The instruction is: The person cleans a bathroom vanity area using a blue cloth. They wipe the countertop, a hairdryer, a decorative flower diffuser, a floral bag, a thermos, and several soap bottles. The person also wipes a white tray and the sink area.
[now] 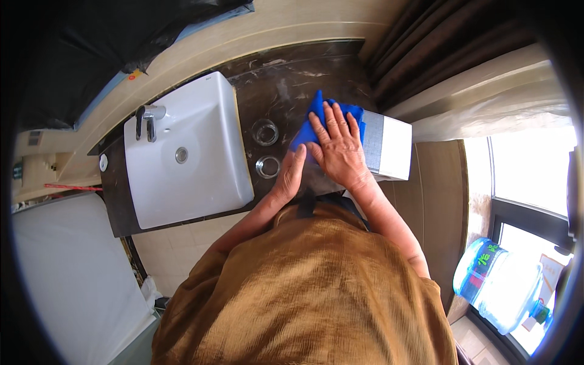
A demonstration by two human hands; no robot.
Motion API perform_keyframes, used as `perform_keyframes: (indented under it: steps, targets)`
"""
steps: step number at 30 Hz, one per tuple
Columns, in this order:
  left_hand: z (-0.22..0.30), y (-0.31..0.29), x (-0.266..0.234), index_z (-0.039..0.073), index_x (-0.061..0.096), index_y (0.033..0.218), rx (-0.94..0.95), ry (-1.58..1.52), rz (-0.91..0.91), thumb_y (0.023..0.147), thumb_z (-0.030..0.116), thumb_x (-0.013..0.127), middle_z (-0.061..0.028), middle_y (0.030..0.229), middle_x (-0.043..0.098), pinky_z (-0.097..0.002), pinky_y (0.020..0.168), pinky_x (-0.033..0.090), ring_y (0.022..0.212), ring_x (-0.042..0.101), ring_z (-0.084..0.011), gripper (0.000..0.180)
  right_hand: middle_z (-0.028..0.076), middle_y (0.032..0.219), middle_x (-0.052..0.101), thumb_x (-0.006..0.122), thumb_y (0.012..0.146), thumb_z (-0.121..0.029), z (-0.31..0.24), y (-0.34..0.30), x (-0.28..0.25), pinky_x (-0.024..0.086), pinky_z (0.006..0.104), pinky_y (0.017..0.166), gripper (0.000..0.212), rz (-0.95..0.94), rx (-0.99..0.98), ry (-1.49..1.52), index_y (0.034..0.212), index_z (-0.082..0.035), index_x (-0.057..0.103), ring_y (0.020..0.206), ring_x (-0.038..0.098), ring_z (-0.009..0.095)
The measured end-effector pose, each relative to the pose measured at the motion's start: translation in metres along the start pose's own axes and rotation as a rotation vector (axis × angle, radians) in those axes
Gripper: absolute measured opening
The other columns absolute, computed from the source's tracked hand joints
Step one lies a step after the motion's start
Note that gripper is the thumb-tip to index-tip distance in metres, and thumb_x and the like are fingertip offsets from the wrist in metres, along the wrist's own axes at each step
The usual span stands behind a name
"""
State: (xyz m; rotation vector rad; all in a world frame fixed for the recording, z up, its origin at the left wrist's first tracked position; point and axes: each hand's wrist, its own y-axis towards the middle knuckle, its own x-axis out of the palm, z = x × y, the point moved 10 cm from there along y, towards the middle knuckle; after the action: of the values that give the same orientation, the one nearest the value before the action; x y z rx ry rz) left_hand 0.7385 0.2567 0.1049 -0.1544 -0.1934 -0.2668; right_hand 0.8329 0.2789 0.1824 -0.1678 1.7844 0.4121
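My right hand (339,149) lies flat on a folded blue cloth (353,112), its fingers stretched out and a little apart. Under the cloth's right side is a box-like container (383,146) with a grey textured panel and a white side. At the cloth's lower left edge, my left hand (291,174) is seen side-on, held straight; its far fingertips are partly hidden by the cloth. Just left of that hand, two clear glass dishes (264,132) stand on the dark marbled counter (286,79).
A white washbasin (207,170) with a chrome tap (148,121) fills the counter's left. Brown curtains (426,55) hang at the back right. Beside the window lies a large blue-tinted water bottle (499,283). A white-covered surface (73,274) stands at lower left.
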Motion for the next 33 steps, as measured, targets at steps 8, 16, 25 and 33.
perform_keyframes:
  steps: [8, 16, 25, 33]
  targets:
    - [-0.002, 0.011, -0.019, 0.0, 0.048, 0.135, -0.17, -0.103, 0.187, 0.103, 0.033, 0.05, -0.0059, 0.12, 0.058, -0.0261, 0.093, 0.042, 0.108, 0.052, -0.0117, 0.047, 0.018, 0.15, 0.038, 0.066, 0.087, -0.021, -0.008, 0.007, -0.011, 0.019, 0.0466, 0.117, 0.064, -0.058, -0.023, 0.346, 0.145, -0.012, 0.042, 0.143, 0.029, 0.034]
    - [-0.029, 0.041, -0.052, 0.005, 0.052, 0.126, 0.047, 0.36, 0.283, 0.088, 0.013, 0.068, -0.0146, 0.111, 0.063, -0.035, 0.085, 0.05, 0.095, 0.062, -0.0239, 0.042, 0.015, 0.149, 0.041, 0.05, 0.097, -0.045, 0.057, -0.039, -0.025, 0.017, 0.0459, 0.118, 0.058, 0.049, 0.142, -0.062, 0.142, -0.009, 0.046, 0.142, 0.032, 0.033]
    - [0.035, 0.028, 0.028, -0.004, 0.017, 0.15, 0.195, 0.501, 0.172, 0.096, 0.046, 0.055, -0.0301, 0.153, 0.021, -0.0393, 0.117, 0.023, 0.144, 0.024, -0.0379, 0.083, 0.014, 0.154, 0.035, 0.04, 0.098, -0.049, 0.068, -0.044, -0.018, 0.013, 0.0466, 0.118, 0.067, -0.025, 0.14, -0.116, 0.148, -0.005, 0.035, 0.145, 0.026, 0.031]
    - [-0.034, 0.057, 0.014, 0.006, 0.006, 0.155, -0.041, -0.189, -0.018, 0.101, 0.054, 0.038, -0.0155, 0.159, 0.018, -0.0329, 0.117, 0.02, 0.144, 0.022, -0.0232, 0.08, 0.013, 0.156, 0.031, 0.032, 0.102, -0.044, 0.071, -0.042, -0.011, 0.01, 0.0435, 0.118, 0.062, -0.052, 0.136, -0.197, 0.15, -0.004, 0.032, 0.147, 0.022, 0.029]
